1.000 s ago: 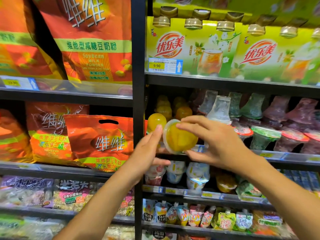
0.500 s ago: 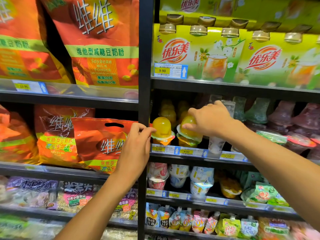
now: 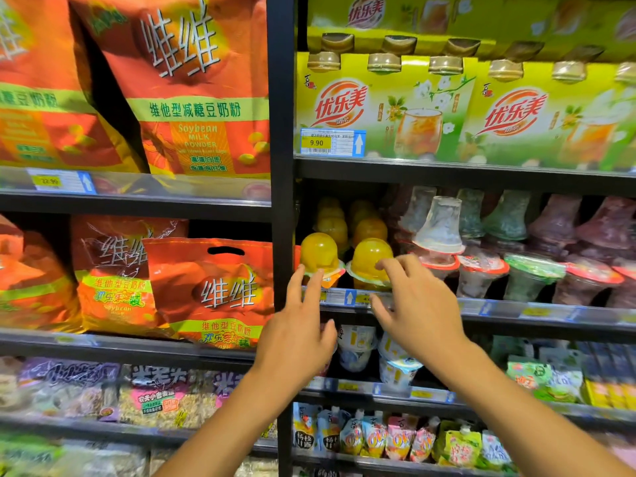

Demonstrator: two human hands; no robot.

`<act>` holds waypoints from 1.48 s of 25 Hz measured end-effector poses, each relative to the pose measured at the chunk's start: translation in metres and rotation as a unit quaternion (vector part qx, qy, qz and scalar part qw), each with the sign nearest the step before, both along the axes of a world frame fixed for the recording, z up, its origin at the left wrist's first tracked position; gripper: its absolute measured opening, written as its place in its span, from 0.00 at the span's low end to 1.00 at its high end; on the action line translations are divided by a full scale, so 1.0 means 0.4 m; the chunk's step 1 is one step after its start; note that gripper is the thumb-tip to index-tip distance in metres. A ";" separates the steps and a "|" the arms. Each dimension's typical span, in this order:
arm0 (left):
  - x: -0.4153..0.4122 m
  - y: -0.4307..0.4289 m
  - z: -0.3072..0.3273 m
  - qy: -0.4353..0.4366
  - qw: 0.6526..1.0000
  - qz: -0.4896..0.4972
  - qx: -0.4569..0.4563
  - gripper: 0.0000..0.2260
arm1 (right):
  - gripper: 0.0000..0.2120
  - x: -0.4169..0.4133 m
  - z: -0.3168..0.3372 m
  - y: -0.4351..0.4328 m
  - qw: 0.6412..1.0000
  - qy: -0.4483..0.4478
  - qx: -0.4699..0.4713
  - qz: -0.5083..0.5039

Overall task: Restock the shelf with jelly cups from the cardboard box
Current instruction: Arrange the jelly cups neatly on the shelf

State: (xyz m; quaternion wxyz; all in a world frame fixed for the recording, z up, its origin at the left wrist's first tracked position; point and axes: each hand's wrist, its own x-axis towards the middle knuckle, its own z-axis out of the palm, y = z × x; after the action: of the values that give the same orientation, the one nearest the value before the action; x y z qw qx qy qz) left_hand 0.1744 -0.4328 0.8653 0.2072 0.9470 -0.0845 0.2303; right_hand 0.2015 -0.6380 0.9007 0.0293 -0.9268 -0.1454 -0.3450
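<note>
Two yellow jelly cups stand upside down at the front of the shelf: the left jelly cup and the right jelly cup, each stacked on another cup. More yellow cups line up behind them. My left hand is open, its straight fingertips at the rim under the left cup. My right hand is open with spread fingers; one fingertip touches the right cup's lower side. Neither hand holds anything. The cardboard box is out of view.
Clear, green and purple jelly cups fill the same shelf to the right. A black upright post divides the bays. Orange soybean milk powder bags sit left. Yellow-green drink cartons are above, yogurt cups and pouches below.
My right hand set the yellow jelly cup on the front right stack and let go, drawing back and down. My left hand moved from the post to the left cup's rim.
</note>
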 end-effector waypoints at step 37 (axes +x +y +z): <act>0.097 -0.050 -0.008 0.073 0.995 0.018 -0.066 0.34 | 0.27 0.053 -0.050 -0.002 0.956 0.141 0.252 -0.053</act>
State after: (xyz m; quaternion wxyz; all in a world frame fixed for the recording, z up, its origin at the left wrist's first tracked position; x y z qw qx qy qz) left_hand 0.2134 -0.4529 0.8623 0.2706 0.9469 -0.0369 0.1694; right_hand 0.2228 -0.6389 0.8805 0.2641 -0.9349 0.0013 -0.2370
